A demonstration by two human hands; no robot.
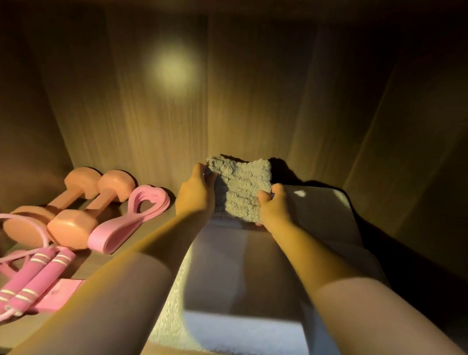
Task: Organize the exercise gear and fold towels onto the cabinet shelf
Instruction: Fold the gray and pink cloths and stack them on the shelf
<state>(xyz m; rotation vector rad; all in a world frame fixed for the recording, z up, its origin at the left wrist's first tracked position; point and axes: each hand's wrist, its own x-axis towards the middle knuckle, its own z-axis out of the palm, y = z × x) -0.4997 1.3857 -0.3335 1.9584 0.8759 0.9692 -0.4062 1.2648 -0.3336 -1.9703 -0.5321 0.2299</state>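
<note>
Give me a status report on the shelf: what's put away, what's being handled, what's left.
Done: the two dumbbells, the resistance bands and the jump rope lie together at the shelf's left. A folded white towel lies flat on the shelf.

In hand: the left hand and right hand hold a small grey towel above the white one's far end.

Left: setting the grey towel down; nothing else waiting shows.

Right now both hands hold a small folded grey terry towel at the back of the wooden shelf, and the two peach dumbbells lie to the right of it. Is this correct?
One detail is wrong. The head view shows the two peach dumbbells to the left of the small folded grey terry towel, not the right. The left hand and right hand do hold it.
</note>
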